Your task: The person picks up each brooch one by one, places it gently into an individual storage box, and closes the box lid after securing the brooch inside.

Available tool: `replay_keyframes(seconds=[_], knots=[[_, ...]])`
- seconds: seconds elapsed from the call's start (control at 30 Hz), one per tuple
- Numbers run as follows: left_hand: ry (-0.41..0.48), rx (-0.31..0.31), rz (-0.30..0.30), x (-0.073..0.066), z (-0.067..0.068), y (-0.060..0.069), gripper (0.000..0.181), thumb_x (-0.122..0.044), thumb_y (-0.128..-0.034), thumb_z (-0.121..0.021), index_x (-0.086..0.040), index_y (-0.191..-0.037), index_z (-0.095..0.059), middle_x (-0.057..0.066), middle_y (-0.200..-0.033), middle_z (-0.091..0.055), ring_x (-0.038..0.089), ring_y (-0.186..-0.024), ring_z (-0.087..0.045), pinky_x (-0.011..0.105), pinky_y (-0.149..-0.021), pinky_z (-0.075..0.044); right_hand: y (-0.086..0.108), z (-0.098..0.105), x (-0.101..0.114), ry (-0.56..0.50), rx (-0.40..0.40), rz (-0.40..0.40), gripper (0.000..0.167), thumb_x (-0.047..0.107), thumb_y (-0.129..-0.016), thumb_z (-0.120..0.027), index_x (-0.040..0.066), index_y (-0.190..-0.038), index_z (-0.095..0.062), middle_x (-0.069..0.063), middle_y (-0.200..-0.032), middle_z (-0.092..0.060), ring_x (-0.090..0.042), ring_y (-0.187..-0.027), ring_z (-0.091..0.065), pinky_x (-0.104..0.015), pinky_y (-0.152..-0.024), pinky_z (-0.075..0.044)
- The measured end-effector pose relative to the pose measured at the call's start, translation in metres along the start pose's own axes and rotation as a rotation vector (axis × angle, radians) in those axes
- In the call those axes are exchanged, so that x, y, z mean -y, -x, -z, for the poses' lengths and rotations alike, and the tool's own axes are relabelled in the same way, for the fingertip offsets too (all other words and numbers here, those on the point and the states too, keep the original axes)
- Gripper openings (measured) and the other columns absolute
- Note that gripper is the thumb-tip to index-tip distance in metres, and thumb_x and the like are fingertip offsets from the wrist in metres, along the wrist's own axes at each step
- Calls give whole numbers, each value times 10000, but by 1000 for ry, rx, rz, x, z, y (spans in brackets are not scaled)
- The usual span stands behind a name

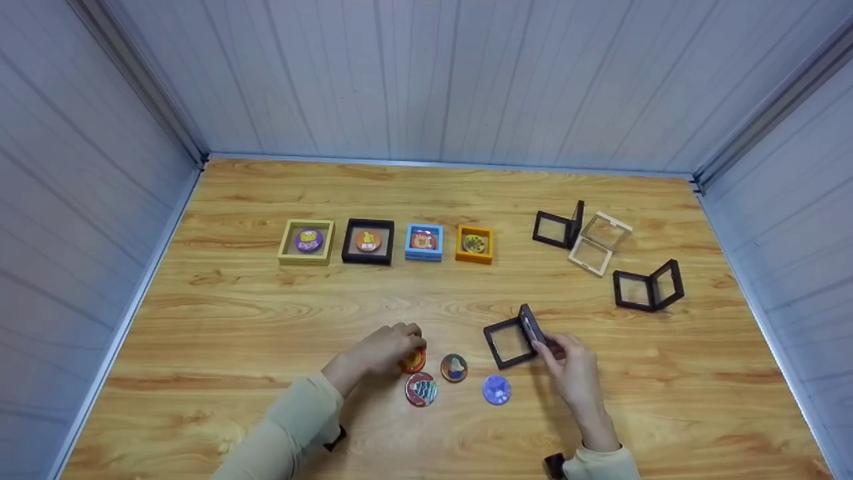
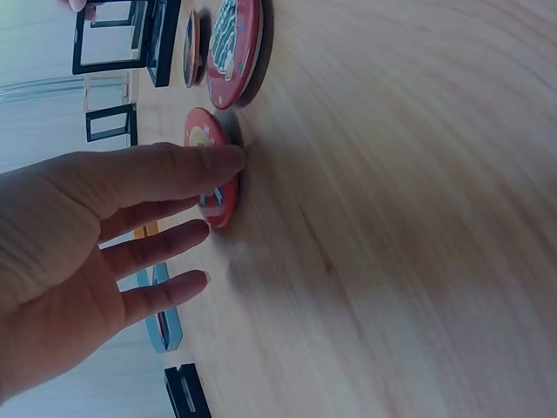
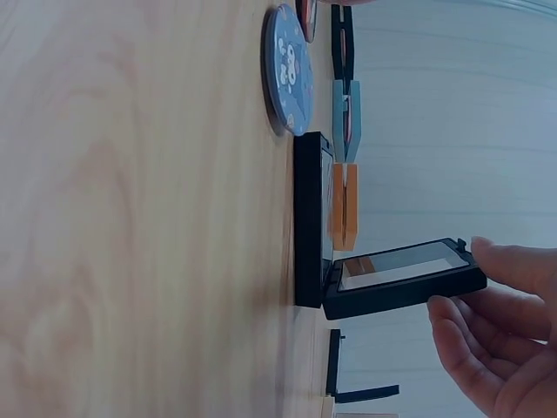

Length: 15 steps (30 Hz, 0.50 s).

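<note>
My left hand (image 1: pixel 385 348) is at a round red button badge (image 1: pixel 414 361), its thumb (image 2: pixel 196 170) crossing the near edge; the index finger is mostly hidden behind it. Below lies another red badge with a striped picture (image 1: pixel 421 389). A dark-rimmed badge (image 1: pixel 454 368) and a purple-blue badge (image 1: pixel 496 389) lie between the hands. My right hand (image 1: pixel 574 370) pinches the raised lid (image 3: pixel 405 277) of a black display frame (image 1: pixel 494 345) between thumb and fingers. The frame's other half rests flat on the table, a clear pane inside it.
Four closed frames holding badges stand in a row: cream (image 1: pixel 283 248), black (image 1: pixel 346 241), blue (image 1: pixel 424 256) and orange (image 1: pixel 474 259). At right are opened frames, two black (image 1: pixel 550 229) (image 1: pixel 634 308) and one cream (image 1: pixel 590 270). Panelled walls (image 1: pixel 426 80) enclose the wooden table.
</note>
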State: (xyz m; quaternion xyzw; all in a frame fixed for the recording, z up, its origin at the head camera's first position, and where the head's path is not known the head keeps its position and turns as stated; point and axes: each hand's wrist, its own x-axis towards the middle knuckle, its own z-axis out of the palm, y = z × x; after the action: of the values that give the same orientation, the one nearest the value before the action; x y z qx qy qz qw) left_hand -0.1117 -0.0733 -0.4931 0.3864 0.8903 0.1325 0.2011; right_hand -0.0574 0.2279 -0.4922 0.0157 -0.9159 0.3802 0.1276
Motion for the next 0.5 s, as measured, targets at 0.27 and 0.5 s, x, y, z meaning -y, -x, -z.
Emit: replay_keyframes(seconds=[0.27, 0.5], knots=[[-15, -19, -27, 1, -2, -2, 416, -5, -697, -706, -63, -1095, -599, 66, -1057, -506, 192, -936, -487, 348, -791, -430, 1, -1, 0, -6, -21, 7, 160, 44, -755, -679, -61, -871, -646, -117, -779, -617, -171, -618, -577, -227, -527, -482], [12, -81, -58, 5, -4, -2, 386, -106, -649, -746, -25, -1002, -614, 34, -920, -473, 137, -786, -450, 269, -675, -426, 1, -1, 1, -16, -25, 4, 162, 50, -762, -674, -57, -881, -649, -96, -759, -600, -177, -621, -572, -234, -531, -480]])
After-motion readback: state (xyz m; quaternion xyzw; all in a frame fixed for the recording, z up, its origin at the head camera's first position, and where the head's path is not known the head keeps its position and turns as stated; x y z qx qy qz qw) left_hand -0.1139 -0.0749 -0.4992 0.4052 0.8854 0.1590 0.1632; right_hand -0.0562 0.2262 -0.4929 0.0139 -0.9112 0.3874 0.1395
